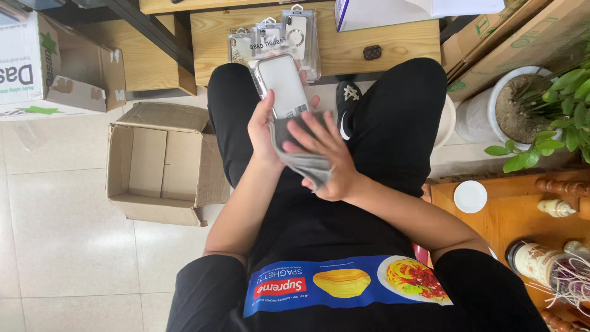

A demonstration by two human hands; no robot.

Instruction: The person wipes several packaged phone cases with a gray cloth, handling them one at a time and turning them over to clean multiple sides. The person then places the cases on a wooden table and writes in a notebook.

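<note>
The left hand (265, 132) grips a white slab-shaped device, most likely a phone or its case (283, 85), from the side, thumb along the near edge and fingers wrapped behind it, where they are hidden. The device is held tilted above the person's lap, in front of the wooden counter (393, 44). Its lower end is covered by a grey cloth (304, 161), so how far it extends cannot be made out. The right hand (322, 157) lies flat on that cloth with fingers spread, pressing it against the device; the cloth's loose end hangs down under the palm.

On the counter behind, several packaged phone cases (279, 34) stand in clear blister packs, partly blocked by the raised device. A small dark case (372, 52) lies further right, and a white box (393, 12) is cut off by the top edge. An open cardboard box (160, 163) sits on the tiled floor to the left. A potted plant (522, 107) is at the right, its leaves running out of view.
</note>
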